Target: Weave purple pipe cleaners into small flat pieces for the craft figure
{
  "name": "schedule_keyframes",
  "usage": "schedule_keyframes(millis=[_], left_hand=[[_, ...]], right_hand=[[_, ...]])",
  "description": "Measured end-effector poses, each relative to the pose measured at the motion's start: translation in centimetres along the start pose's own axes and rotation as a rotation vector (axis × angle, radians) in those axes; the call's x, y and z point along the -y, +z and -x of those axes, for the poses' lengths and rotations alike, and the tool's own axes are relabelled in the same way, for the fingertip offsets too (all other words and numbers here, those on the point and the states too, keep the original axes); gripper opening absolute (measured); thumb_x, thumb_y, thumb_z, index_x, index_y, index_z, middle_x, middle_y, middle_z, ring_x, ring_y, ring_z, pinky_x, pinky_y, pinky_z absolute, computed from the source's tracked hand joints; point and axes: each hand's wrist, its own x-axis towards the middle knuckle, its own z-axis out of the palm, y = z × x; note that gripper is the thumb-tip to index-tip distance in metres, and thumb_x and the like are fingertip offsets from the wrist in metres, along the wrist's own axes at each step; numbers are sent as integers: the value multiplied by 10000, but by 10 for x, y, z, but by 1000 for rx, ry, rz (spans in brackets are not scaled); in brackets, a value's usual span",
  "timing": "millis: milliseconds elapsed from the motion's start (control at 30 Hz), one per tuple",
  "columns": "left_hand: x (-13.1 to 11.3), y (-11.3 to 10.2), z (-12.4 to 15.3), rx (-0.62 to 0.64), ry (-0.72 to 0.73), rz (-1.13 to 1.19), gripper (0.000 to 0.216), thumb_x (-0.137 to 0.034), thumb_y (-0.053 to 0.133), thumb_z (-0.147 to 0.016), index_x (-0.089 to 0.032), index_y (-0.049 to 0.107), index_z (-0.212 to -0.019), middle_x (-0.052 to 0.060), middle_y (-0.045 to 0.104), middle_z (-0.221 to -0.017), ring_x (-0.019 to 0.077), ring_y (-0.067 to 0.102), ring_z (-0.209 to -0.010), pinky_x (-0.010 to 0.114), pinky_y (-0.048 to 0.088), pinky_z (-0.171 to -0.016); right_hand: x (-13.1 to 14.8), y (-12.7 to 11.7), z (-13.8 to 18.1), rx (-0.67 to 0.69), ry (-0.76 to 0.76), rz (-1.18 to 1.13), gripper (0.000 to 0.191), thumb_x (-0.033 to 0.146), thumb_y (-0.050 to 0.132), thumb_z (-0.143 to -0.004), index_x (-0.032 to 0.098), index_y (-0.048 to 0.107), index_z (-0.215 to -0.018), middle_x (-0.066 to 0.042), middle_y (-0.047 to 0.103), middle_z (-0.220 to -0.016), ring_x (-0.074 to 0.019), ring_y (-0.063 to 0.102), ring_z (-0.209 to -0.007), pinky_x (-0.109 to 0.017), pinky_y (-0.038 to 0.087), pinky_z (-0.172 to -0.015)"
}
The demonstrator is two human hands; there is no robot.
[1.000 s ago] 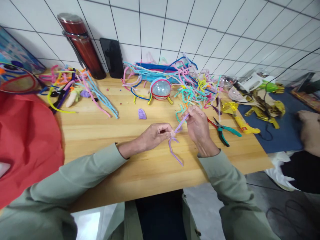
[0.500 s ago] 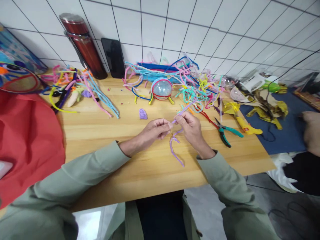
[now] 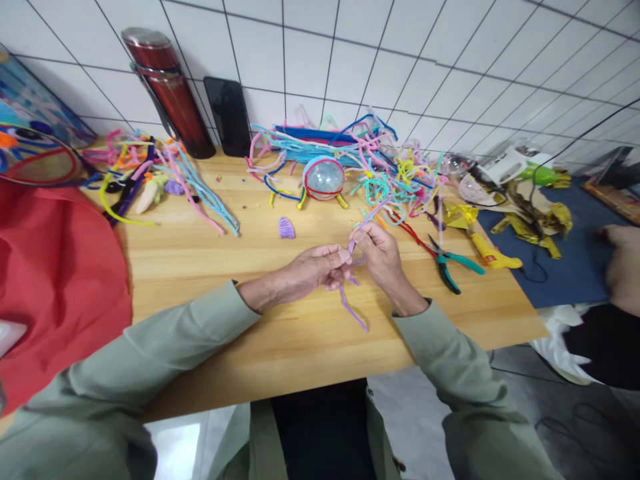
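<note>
Both hands meet over the middle of the wooden table [image 3: 210,267]. My left hand [image 3: 313,267] pinches a purple pipe cleaner [image 3: 351,310] at its middle, fingers closed on it. My right hand [image 3: 383,257] grips the same pipe cleaner just above, with its upper end poking up past the fingers. The lower end trails down onto the table towards me. A small purple coiled piece [image 3: 286,228] lies just beyond my left hand.
A clear ball with a red band and yellow legs [image 3: 323,179] stands before a heap of coloured pipe cleaners [image 3: 380,167]. Green-handled pliers [image 3: 447,261] and a yellow tool [image 3: 487,250] lie to the right. A red flask [image 3: 167,90], a dark phone [image 3: 230,113], red cloth [image 3: 55,273] and another person's hand [image 3: 620,263] are around.
My right hand has come down and closer to my left hand, drawing the upper end of the purple pipe cleaner in. The left hand has shifted slightly right.
</note>
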Motion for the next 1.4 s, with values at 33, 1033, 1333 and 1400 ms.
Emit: schedule_keyframes(millis=[33, 1033, 1333, 1400], left_hand=[[0, -1, 0, -19, 37, -71, 570, -688, 867, -763, -177, 619, -819, -1, 639, -712, 81, 499, -562, 240, 388, -553], [4, -4, 1, -195, 247, -331, 512, -649, 820, -829, -159, 673, -820, -13, 640, -725, 81, 469, -602, 238, 389, -599], [8, -7, 1, -241, 198, -384, 432, -544, 739, -849, -188, 553, -689, -56, 464, -601, 83, 361, -565, 241, 285, -547], [10, -7, 1, -234, 198, -398, 422, -527, 715, -861, -194, 531, -679, -60, 448, -598, 83, 351, -563, 245, 278, -546]], right_hand=[[0, 0, 0, -6, 0, 18, 518, 747, 697, -912, 259, 652, -744, 15, 658, -692, -174, 594, -662, -334, 501, -668], [-18, 3, -2, -83, 68, -182, 415, 623, 774, -911, 232, 706, -788, 33, 665, -702, -144, 607, -679, -307, 500, -735], [-12, -5, -10, -234, 100, -270, 497, 702, 768, -881, 226, 680, -771, 24, 628, -679, -128, 576, -633, -277, 489, -639], [-12, -9, -13, -259, 104, -281, 473, 666, 788, -880, 227, 660, -759, 24, 625, -689, -121, 564, -620, -271, 486, -621]])
